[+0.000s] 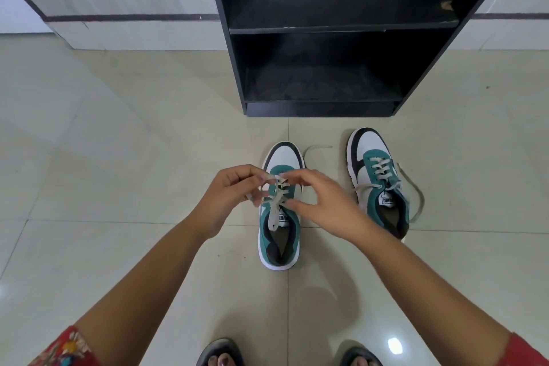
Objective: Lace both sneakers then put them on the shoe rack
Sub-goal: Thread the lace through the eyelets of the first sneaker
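Sneaker (280, 235) on floor (118, 157) under both hands, toe toward rack (326, 68). Left hand (228, 196) pinches lace (274, 214) over eyelets; right hand (323, 202) also pinched on lace, exact grip blurred. Fingers hide lacing. Second sneaker (377, 178) just right of right hand, heel partly hidden by wrist, ends loose.

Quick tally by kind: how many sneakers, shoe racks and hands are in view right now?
Sneakers: 2, the left sneaker and the right sneaker
Shoe rack: 1
Hands: 2, the left hand and the right hand, both on the left sneaker's lace
Total: 5
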`<state>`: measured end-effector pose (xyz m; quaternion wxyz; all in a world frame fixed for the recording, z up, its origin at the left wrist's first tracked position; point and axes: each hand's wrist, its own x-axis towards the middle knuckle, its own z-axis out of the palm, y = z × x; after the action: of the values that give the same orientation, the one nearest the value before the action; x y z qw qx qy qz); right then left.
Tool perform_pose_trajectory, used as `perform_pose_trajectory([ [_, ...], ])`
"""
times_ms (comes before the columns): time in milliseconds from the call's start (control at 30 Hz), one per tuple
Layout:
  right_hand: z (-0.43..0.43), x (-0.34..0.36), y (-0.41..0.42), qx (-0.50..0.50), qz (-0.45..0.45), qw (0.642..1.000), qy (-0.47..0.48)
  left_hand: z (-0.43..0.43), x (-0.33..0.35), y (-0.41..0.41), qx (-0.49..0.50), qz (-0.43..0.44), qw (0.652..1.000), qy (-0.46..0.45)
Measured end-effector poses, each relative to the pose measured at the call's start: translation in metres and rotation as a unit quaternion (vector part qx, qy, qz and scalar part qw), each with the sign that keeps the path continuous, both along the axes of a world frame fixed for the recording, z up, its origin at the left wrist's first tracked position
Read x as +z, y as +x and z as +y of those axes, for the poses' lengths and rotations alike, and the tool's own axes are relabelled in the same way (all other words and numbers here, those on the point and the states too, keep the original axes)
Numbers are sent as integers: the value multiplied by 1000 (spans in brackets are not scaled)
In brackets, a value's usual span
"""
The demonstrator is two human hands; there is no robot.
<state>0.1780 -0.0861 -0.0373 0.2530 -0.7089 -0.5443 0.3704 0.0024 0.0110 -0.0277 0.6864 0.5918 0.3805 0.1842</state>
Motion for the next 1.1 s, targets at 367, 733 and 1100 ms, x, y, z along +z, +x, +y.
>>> perform_pose_trajectory([
  [367, 6, -17, 2, -23, 119, 991, -59, 21, 1, -15, -62, 414, 761, 497],
  [733, 7, -22, 3, -8, 216, 973, -78, 7, -35, -16, -125, 271, 915, 272],
  [1100, -4, -20, -13, -149, 237, 956, -89, -7, -32, -2, -17, 164, 964, 207],
])
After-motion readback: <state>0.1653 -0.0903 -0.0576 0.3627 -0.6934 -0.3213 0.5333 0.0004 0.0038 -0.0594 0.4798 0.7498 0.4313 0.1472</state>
